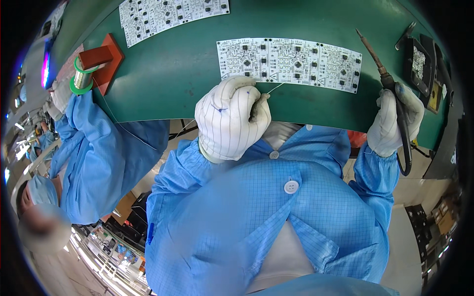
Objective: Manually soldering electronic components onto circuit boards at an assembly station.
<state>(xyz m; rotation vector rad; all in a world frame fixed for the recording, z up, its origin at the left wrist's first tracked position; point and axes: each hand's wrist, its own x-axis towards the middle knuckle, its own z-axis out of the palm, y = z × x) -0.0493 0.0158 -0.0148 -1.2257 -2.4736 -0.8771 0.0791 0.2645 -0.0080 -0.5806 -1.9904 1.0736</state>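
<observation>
Head view: a green bench [170,74], with a strip of white circuit boards [295,64] lying flat near its front edge, ahead of the person and between the two hands.
Circuit boards: three joined panels in a slightly curved row, printed with fine dark marks and carrying small black square parts, one of them turned cornerwise near the middle of each panel.
Solder wire [275,89]: thin and pale, a short straight end slanting toward the boards' lower edge; whether it touches them, I cannot tell.
Soldering iron [388,81]: a black handle and a brownish metal shaft narrowing to a point, tilted up and leftward, its tip beyond the right end of the strip and apart from it.
Left hand [232,118]: in a striped white glove, back upward, fingers curled, thumb and forefinger pinching the wire; the knuckles overlap the strip's lower left edge in view.
Right hand [395,118]: also gloved, raised at the bench's right side, fingers wrapped around the iron's handle.
</observation>
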